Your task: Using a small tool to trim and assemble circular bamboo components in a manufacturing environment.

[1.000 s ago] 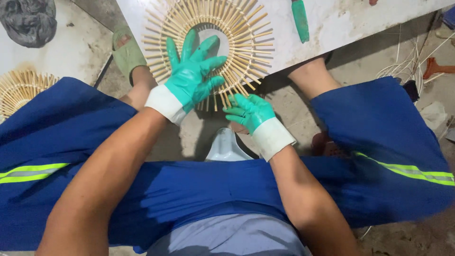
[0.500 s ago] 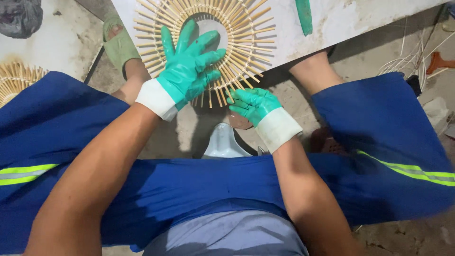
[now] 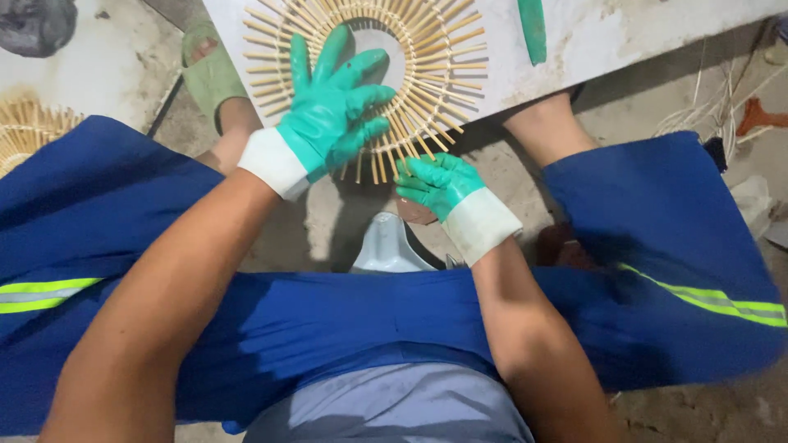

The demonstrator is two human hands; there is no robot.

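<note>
My left hand (image 3: 332, 111) lies flat, fingers spread, pressing the round bamboo-stick frame (image 3: 369, 74) onto the white desk (image 3: 607, 37). My right hand (image 3: 439, 182) pinches sticks at its near rim overhanging the desk edge. I judge I'm mid-weave; next needs steady hold-down.

Craft workshop: rough concrete floor (image 3: 345, 221), stick rings (image 3: 435, 74), loose cane strands (image 3: 706, 107)

A second sunburst of cane sticks (image 3: 25, 131) lay at the left edge of the frame. A green sandal (image 3: 212, 70) sat at upper left, a dark crumpled cloth (image 3: 33, 25) in the corner, loose pale strands (image 3: 722, 107) at upper right.
</note>
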